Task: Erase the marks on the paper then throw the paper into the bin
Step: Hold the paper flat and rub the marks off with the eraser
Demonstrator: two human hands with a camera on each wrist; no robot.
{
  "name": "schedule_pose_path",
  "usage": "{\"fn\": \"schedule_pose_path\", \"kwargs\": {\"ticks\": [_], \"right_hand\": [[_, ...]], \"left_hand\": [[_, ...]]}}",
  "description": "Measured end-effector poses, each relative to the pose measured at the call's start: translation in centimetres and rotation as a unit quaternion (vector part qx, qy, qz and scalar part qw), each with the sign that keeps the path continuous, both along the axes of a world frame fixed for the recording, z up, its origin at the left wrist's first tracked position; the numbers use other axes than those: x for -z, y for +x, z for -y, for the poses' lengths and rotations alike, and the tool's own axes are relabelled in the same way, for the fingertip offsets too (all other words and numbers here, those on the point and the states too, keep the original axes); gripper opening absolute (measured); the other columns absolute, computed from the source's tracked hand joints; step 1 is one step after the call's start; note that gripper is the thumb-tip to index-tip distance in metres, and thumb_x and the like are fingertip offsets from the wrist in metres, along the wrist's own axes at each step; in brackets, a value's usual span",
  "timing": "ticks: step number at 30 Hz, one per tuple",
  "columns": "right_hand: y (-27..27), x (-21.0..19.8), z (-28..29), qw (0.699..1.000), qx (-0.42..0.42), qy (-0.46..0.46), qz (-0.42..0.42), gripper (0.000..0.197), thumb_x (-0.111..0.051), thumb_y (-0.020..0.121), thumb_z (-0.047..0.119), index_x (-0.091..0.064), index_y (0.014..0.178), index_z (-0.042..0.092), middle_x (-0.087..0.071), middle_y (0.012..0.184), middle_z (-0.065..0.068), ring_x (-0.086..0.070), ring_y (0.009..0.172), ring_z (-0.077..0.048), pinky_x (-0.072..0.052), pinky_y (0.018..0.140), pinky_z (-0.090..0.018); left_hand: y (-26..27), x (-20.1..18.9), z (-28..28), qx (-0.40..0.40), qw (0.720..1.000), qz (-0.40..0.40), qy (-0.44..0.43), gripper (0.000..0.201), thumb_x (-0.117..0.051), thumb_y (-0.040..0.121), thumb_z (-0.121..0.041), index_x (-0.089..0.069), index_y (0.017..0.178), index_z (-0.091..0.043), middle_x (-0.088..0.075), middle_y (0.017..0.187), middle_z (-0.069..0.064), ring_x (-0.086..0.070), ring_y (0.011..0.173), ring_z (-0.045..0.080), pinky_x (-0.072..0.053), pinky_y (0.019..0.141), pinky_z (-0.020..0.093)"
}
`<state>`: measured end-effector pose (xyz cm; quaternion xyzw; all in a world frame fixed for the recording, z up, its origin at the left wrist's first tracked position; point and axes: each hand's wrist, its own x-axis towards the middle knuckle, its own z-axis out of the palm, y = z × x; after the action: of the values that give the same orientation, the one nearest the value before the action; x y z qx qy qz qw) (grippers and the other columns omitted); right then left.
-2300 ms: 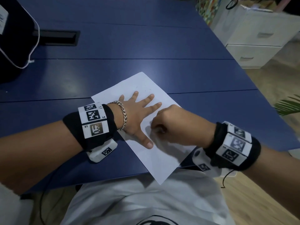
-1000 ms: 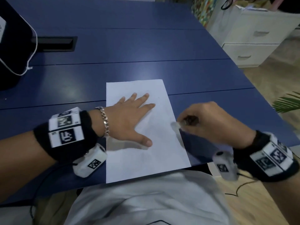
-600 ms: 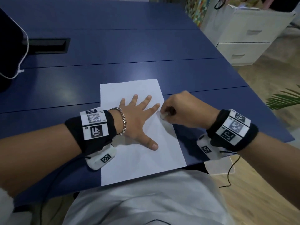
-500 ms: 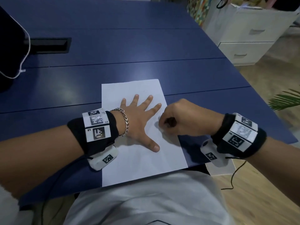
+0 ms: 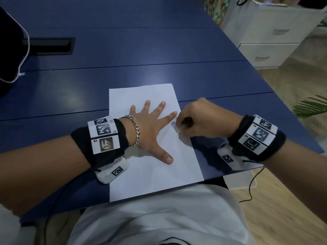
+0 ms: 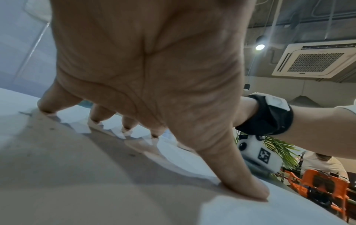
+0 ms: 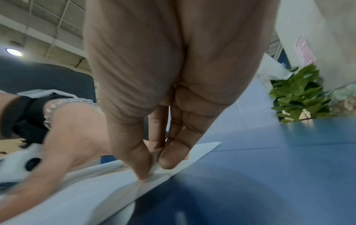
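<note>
Paper (image 5: 155, 170), a white sheet, lies upright at the centre of the head view on the near edge of a blue table (image 5: 141, 50), its lower end reaching the table's front rim. Drawers (image 5: 269, 45) in white stand at the upper right of the frame, a green plant (image 5: 311, 106) at the right edge. The left hand (image 5: 150, 131) lies flat on the middle of the sheet, fingers straight and spread, thumb pointing toward the lower right; the left wrist view shows the fingertips (image 6: 48, 109) pressing on the paper. The right hand (image 5: 203, 119), at the sheet's right edge just beside the left forefinger, is curled, thumb and fingers pinching a small pale eraser (image 7: 155, 166) whose tip touches the paper. A silver bracelet (image 5: 135, 129) circles the left wrist.
</note>
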<state>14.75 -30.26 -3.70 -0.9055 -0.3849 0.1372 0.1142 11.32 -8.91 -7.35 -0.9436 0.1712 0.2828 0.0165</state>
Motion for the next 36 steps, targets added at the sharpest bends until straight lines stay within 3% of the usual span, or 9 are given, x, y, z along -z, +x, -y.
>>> {"fn": "schedule_pose_path", "kwargs": {"ticks": [2, 6, 11, 15, 19, 23, 29, 33, 36], "right_hand": [[-0.3, 0.3, 0.0, 1.000, 0.008, 0.003, 0.011, 0.012, -0.075, 0.084, 0.023, -0.080, 0.094, 0.026, -0.071, 0.076, 0.011, -0.062, 0.065, -0.006, -0.051, 0.064, -0.019], [-2.3, -0.3, -0.1, 0.997, -0.049, -0.022, -0.054, 0.009, -0.075, 0.085, 0.032, -0.081, 0.091, 0.029, -0.071, 0.076, 0.015, -0.063, 0.068, -0.002, -0.049, 0.064, -0.013], [-0.2, 0.0, 0.5, 1.000, 0.010, -0.006, 0.011, 0.018, -0.076, 0.085, 0.026, -0.081, 0.101, 0.029, -0.073, 0.084, 0.012, -0.065, 0.070, -0.004, -0.058, 0.071, -0.025], [-2.7, -0.3, 0.1, 0.996, -0.066, -0.027, -0.049, 0.008, -0.076, 0.084, 0.029, -0.080, 0.090, 0.028, -0.071, 0.078, 0.012, -0.063, 0.068, -0.005, -0.047, 0.063, -0.013], [-0.8, -0.2, 0.7, 1.000, -0.008, -0.007, -0.012, 0.015, -0.078, 0.085, 0.026, -0.082, 0.099, 0.028, -0.072, 0.083, 0.014, -0.061, 0.067, 0.003, -0.044, 0.063, -0.007], [-2.2, -0.1, 0.2, 0.999, -0.035, -0.026, -0.014, 0.013, -0.073, 0.084, 0.024, -0.080, 0.095, 0.027, -0.071, 0.079, 0.011, -0.063, 0.067, -0.005, -0.052, 0.063, -0.018], [-0.4, -0.1, 0.6, 1.000, -0.002, -0.004, 0.000, 0.017, -0.076, 0.084, 0.025, -0.082, 0.100, 0.028, -0.072, 0.081, 0.013, -0.060, 0.065, 0.003, -0.044, 0.062, -0.009], [-1.8, 0.0, 0.4, 0.999, -0.027, -0.010, -0.031, 0.017, -0.074, 0.085, 0.026, -0.082, 0.099, 0.028, -0.075, 0.085, 0.012, -0.064, 0.069, -0.002, -0.052, 0.066, -0.015], [-1.2, -0.3, 0.6, 0.999, -0.010, -0.010, -0.047, 0.017, -0.075, 0.085, 0.029, -0.082, 0.101, 0.029, -0.075, 0.086, 0.013, -0.065, 0.072, 0.000, -0.050, 0.068, -0.012]], "left_hand": [[0.0, -0.1, 0.0, 0.000, 1.000, -0.002, 0.002, 0.151, -0.060, 0.045, -0.107, 0.033, 0.152, -0.054, 0.039, 0.167, -0.004, 0.027, 0.155, 0.044, 0.000, 0.120, 0.077], [-0.1, -0.2, 0.2, 0.000, 1.000, 0.000, 0.009, 0.150, -0.060, 0.045, -0.106, 0.032, 0.152, -0.055, 0.039, 0.167, -0.004, 0.026, 0.156, 0.044, -0.001, 0.120, 0.077], [-0.1, -0.3, 0.1, -0.001, 1.000, -0.001, 0.009, 0.150, -0.060, 0.046, -0.106, 0.032, 0.152, -0.055, 0.039, 0.167, -0.005, 0.027, 0.156, 0.044, -0.001, 0.120, 0.077], [-0.1, -0.2, 0.2, 0.001, 1.000, 0.001, 0.015, 0.150, -0.060, 0.046, -0.106, 0.032, 0.153, -0.054, 0.039, 0.167, -0.004, 0.026, 0.156, 0.045, -0.002, 0.120, 0.077], [0.0, -0.1, 0.2, 0.002, 1.000, 0.000, 0.013, 0.151, -0.058, 0.045, -0.108, 0.034, 0.152, -0.054, 0.040, 0.167, -0.004, 0.027, 0.156, 0.045, -0.001, 0.120, 0.077], [0.0, -0.1, 0.2, 0.001, 1.000, -0.002, 0.013, 0.151, -0.059, 0.044, -0.107, 0.033, 0.151, -0.055, 0.040, 0.167, -0.004, 0.027, 0.155, 0.044, -0.002, 0.120, 0.077], [0.0, -0.1, 0.1, 0.004, 1.000, -0.004, 0.013, 0.150, -0.057, 0.044, -0.108, 0.036, 0.150, -0.055, 0.042, 0.165, -0.005, 0.030, 0.155, 0.043, 0.000, 0.120, 0.076], [0.0, -0.1, 0.1, 0.000, 1.000, -0.007, 0.011, 0.151, -0.059, 0.043, -0.107, 0.035, 0.149, -0.057, 0.043, 0.165, -0.006, 0.031, 0.155, 0.041, 0.001, 0.121, 0.076], [0.0, -0.1, 0.1, 0.000, 1.000, -0.009, 0.008, 0.151, -0.059, 0.042, -0.108, 0.036, 0.149, -0.057, 0.043, 0.165, -0.006, 0.032, 0.154, 0.041, 0.002, 0.120, 0.076]]}}
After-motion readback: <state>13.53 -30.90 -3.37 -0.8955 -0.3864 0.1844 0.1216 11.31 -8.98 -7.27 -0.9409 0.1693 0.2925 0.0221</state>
